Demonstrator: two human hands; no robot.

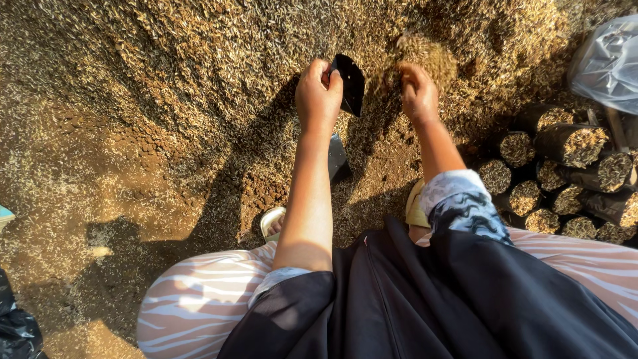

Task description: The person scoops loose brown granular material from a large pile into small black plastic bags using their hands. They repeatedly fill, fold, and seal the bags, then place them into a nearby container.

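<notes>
While the left hand (318,93) pinches the black bag (349,82) open, husks (425,56) scooped in the closed right hand (417,92) may spill beside its narrow mouth.

The scene is lit by low, warm sunlight from the right, so the husk heap (166,60) is turned golden. Long dark shadows are thrown leftward across the ground (100,199). Glare is seen on the clear plastic bag (608,60). Edges are curved by wide-angle distortion, and focus is kept sharp
</notes>
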